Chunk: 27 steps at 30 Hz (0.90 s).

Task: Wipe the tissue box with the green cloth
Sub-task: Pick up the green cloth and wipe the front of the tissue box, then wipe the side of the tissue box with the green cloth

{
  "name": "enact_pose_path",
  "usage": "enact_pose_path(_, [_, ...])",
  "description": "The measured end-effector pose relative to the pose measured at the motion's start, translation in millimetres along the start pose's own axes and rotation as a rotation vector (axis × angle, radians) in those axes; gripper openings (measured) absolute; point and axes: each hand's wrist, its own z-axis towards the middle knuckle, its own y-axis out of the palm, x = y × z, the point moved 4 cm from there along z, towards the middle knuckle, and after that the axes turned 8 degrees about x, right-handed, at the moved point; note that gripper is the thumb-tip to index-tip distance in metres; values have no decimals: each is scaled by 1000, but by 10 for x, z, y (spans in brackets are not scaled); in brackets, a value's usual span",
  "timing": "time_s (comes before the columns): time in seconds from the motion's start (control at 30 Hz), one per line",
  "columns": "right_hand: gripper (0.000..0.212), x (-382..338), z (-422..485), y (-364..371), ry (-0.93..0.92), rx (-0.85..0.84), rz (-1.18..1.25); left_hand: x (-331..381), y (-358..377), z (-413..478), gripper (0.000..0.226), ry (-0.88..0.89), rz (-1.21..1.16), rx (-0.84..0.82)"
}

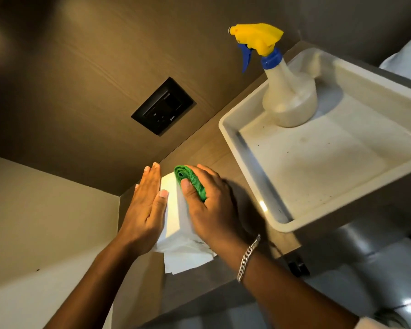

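A white tissue box [172, 210] stands on the brown wooden shelf [214, 148], with white tissue [188, 255] hanging from its near end. My left hand [145, 207] lies flat against the box's left side, fingers straight and together. My right hand [209, 205] presses a bunched green cloth [191, 181] onto the top right of the box. Much of the box is hidden under both hands.
A white plastic tray [254, 176] sits on the shelf to the right, holding a spray bottle [287, 91] with a yellow and blue trigger head. A black socket plate [163, 106] is set in the brown wall behind. A pale wall lies to the left.
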Motion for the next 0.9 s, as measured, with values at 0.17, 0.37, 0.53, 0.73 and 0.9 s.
enact_pose_path(0.17, [46, 86, -501, -256, 48, 7, 5, 7, -8, -4, 72, -6, -11, 30])
enact_pose_path(0.37, [38, -101, -914, -565, 95, -77, 6, 170, -97, -75, 64, -3, -65, 159])
enact_pose_path(0.53, [26, -79, -943, -844, 389, -153, 333, 192, -253, -125, 90, 58, -254, 47])
enact_pose_path(0.73, [39, -42, -899, -971, 455, -62, 495, 209, -377, -17, 123, 138, 57, -367])
enact_pose_path(0.9, [69, -27, -945, -951, 443, -12, 518, 354, -394, 39, 114, 193, 247, -181])
